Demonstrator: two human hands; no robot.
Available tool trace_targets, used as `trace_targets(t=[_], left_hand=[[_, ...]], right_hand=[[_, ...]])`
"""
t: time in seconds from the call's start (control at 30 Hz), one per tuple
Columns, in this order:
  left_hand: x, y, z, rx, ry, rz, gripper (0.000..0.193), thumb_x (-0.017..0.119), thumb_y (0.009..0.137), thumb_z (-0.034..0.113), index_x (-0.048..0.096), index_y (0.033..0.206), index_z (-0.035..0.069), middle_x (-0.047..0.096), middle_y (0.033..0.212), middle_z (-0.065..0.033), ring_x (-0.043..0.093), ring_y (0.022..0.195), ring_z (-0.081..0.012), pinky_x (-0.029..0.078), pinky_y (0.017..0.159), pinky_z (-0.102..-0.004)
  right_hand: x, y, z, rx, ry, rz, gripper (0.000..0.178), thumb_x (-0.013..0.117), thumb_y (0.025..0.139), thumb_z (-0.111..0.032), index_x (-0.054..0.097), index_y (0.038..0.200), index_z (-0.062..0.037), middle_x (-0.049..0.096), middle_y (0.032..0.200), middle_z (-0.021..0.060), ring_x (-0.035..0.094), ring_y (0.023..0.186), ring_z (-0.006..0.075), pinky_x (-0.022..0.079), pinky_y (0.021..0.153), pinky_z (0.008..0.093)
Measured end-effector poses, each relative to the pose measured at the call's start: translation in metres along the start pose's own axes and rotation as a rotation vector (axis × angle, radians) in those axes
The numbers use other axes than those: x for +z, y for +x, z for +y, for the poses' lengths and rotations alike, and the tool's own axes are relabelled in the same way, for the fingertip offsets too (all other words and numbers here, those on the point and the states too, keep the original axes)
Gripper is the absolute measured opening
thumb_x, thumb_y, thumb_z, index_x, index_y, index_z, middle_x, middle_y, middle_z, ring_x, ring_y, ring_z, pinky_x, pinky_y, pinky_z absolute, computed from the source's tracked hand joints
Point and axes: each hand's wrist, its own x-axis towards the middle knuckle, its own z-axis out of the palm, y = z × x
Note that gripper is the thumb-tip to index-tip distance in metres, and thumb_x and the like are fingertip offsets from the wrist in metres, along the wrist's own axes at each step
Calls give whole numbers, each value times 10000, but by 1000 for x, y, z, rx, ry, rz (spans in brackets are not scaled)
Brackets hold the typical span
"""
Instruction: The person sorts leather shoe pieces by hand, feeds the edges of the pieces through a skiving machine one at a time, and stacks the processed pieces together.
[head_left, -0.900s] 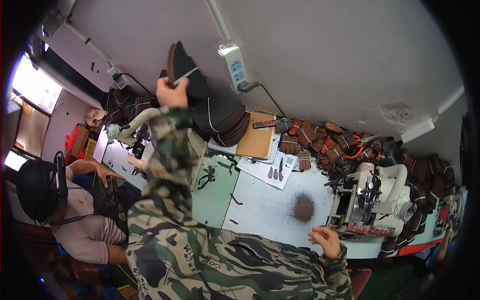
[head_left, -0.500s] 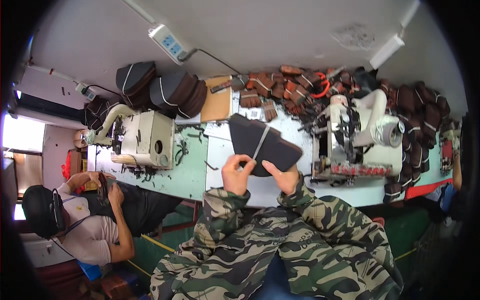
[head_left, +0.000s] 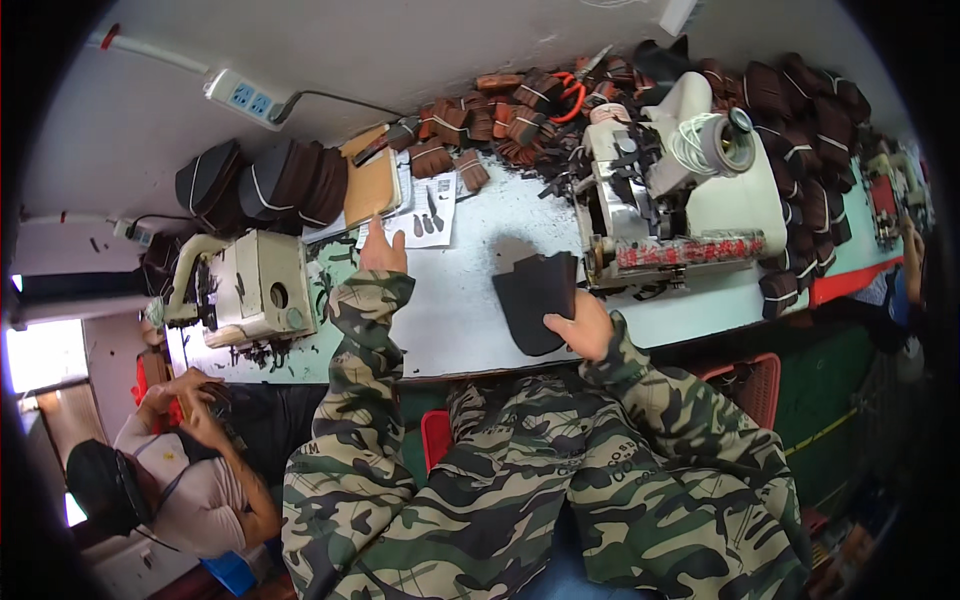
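"What's changed?"

"A moment ago the left grip (head_left: 385, 248) and right grip (head_left: 586, 328) both held the stack of thin, dark brown-black, leather-like pieces (head_left: 535, 308), a white tie across it. Now the left is off it, spread and seemingly empty, near the white printed sheet (head_left: 442, 203); no tie shows on the stack's visible face."

"Meaning?"

"Probably a loosened bundle, kept together by the right alone, thumb on top."

"Where's it pointing?"

"It's over the pale, flat desk (head_left: 450, 310), just left of the cream metal machine (head_left: 738, 215); touching or not, I can't tell. Long axis near to far: rounded end toward the desk's front edge, broader stepped end away."
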Motion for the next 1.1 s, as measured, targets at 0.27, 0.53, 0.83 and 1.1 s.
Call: trace_targets(t=[0.27,0.53,0.83,1.1], left_hand=[[-52,-79,151,40,-745,-608,431,580,822,233,529,1185,7,469,1291,-189,408,1235,-348,319,1030,-407],[-83,-142,144,82,-523,-499,381,580,821,144,543,1160,-26,500,1238,-224,451,1175,-380,366,996,-418],[-27,-120,119,-292,-606,-593,201,619,830,134,645,852,-64,627,740,-135,595,691,-170,469,662,-287],[15,-152,70,-835,-1369,-737,94,622,859,106,653,848,17,613,761,-11,538,652,-91,439,598,-246]], right_hand=[[29,4,-13,-278,-340,82,401,558,722,-55,539,1120,-97,652,818,171,626,787,379,489,713,445],[33,52,27,229,627,-37,275,527,849,-112,568,1092,10,629,741,105,582,468,165,447,340,269],[67,34,27,-141,-201,-21,568,687,750,-302,458,1185,-17,628,898,232,612,787,434,481,730,472],[63,45,64,98,344,-201,461,609,846,-311,501,1140,27,624,879,114,597,577,153,488,417,254]])
